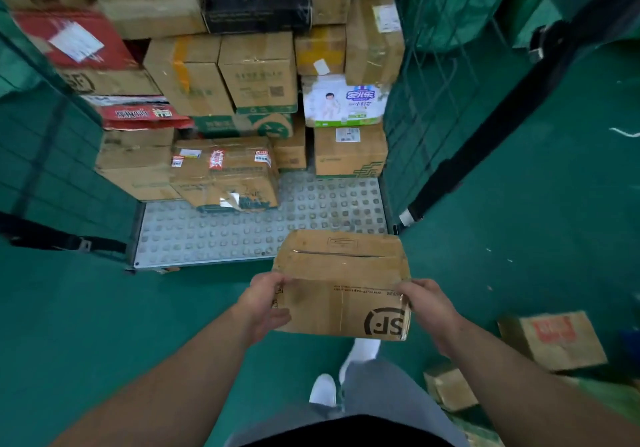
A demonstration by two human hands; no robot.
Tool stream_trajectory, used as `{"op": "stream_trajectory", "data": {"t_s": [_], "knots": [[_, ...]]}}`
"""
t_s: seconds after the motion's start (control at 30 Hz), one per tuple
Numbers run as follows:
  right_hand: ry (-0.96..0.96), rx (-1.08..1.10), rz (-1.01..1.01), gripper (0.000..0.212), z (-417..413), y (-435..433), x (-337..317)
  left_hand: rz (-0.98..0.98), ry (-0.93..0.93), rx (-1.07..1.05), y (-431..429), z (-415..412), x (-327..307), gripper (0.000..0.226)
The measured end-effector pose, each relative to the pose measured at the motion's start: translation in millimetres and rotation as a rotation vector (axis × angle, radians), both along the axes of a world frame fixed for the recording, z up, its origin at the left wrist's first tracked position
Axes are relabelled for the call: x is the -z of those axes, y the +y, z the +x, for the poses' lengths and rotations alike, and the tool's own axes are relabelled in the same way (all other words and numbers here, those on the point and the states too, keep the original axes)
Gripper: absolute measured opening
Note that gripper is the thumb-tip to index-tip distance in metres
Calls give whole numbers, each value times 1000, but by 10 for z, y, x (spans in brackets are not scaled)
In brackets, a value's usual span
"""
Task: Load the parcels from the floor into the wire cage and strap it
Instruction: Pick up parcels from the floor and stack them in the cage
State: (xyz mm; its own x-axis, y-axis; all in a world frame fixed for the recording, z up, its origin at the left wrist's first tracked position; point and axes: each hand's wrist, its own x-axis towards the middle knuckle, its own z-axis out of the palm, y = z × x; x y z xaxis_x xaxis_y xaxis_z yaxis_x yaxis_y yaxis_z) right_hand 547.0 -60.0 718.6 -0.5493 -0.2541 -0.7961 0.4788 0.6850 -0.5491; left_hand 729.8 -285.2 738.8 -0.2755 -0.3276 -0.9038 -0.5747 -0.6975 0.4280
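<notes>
the person holds a cardboard parcel (341,284) in mid-air just short of the wire cage (426,128), left hand (265,303) and right hand (427,303) each gripping one end with curled fingers. the bare studded cage floor (214,235) lies in front of the packed boxes (256,72) – dropped carelessly there, the parcel could overhang the front lip and slide out, or block the black strap (460,155) from closing across – more parcels on the floor (552,339) wait at the right

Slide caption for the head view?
Left hand and right hand hold an SF-marked box before the part-filled wire cage; parcels lie on the floor.
</notes>
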Motion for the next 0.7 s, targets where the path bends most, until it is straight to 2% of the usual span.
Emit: {"op": "stream_trajectory", "data": {"t_s": [0.07, 0.13, 0.23, 0.33, 0.4, 0.43, 0.53, 0.6, 0.7], "knots": [[-37, -20, 46, 47, -195, -188, 147, 12, 18, -80, -156, -171, 124, 29], [-52, -29, 70, 38, -400, -389, 260, 8, 16, -118, -317, -347, 215, 38], [-49, 13, 117, 37, -734, -702, 431, 17, -9, -175, -589, -622, 338, 64], [-33, -44, 161, 44, -1077, -1076, 547, -45, -34, -170, -873, -918, 382, 46], [-14, -91, 195, 60, -1319, -1364, 579, -45, -30, -172, -1077, -1085, 459, 34], [4, -116, 210, 64, -1440, -1525, 588, -35, -26, -184, -1199, -1155, 509, 33], [30, -182, 301, 50, -1677, -1815, 556, -5, -29, -208, -1493, -1311, 577, 31], [26, -231, 370, 62, -1802, -1930, 595, 18, -25, -204, -1714, -1452, 625, 30], [18, -275, 446, 61, -1936, -2151, 780, 22, -15, -145, -2149, -1746, 913, 34]]}}
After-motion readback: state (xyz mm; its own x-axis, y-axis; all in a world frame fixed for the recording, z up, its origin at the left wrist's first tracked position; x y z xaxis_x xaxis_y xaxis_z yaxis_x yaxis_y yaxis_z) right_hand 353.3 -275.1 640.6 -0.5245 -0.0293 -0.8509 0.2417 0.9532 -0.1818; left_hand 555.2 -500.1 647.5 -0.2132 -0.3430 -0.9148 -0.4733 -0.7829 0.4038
